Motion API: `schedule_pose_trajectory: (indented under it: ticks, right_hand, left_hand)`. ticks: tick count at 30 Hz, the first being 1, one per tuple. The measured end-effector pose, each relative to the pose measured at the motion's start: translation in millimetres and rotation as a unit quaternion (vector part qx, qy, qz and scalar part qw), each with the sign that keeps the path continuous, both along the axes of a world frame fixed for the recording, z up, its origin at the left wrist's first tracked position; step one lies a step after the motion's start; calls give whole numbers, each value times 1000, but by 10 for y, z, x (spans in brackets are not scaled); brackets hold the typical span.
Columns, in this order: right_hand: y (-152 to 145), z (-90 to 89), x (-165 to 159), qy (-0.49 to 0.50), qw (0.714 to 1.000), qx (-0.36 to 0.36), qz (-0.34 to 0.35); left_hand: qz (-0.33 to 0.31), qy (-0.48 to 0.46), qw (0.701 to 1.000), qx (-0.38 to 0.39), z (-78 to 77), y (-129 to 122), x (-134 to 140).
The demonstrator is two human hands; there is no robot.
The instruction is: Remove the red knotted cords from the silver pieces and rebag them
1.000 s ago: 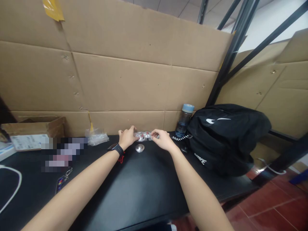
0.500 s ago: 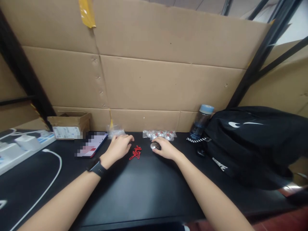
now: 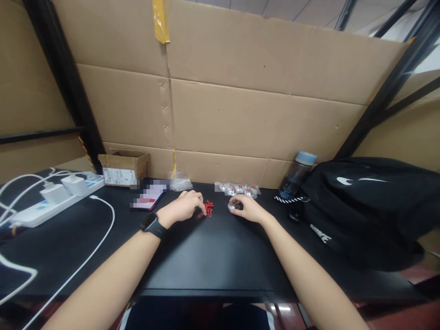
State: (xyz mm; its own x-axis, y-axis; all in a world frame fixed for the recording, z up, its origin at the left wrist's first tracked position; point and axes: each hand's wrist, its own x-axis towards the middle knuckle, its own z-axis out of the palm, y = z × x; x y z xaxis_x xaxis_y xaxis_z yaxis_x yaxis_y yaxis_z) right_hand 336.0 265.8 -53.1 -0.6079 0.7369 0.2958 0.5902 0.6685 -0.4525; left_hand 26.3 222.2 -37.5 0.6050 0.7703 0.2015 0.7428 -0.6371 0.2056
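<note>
My left hand (image 3: pixel 187 206), with a dark watch on the wrist, has its fingers bent down and together at the left edge of a small bunch of red cords (image 3: pixel 208 209). Its fingertips touch the cords; the exact pinch is partly hidden. To the right, my right hand (image 3: pixel 250 209) curls its thumb and fingers around a small round shiny silver piece (image 3: pixel 231 206), held low at the tabletop. Behind that hand lies a row of clear plastic packets (image 3: pixel 239 188) with several round silver and red pieces inside.
On the left are a white power strip (image 3: pixel 51 204) with chargers and cables, a small open cardboard box (image 3: pixel 120 172) and a phone (image 3: pixel 151 195). A crumpled clear bag (image 3: pixel 180 182) lies behind my left hand. A water bottle (image 3: pixel 296 176) and black backpack (image 3: pixel 367 211) stand right.
My left hand has moved right and down onto the red cords. The right hand stays around the silver piece, its grip slightly turned. The view has shifted left.
</note>
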Motion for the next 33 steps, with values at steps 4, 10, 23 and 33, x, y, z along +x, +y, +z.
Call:
schedule_pose_trajectory:
  ticks: [4,10,23,33]
  right_hand:
    - [-23,37,1,-4,1000,-12,-3]
    - [-48,92,2,-3,1000,-26,-5]
    - [-18,81,62,11,999,-27,-17]
    - [-28,100,87,17,1000,-1,-11]
  left_hand:
    - [7,36,999,14,29,9,1]
    - [22,43,998,29,112,-6,6]
    - [37,22,999,-2,-48,62,-15]
    - [145,0,989,26,133,-53,-106]
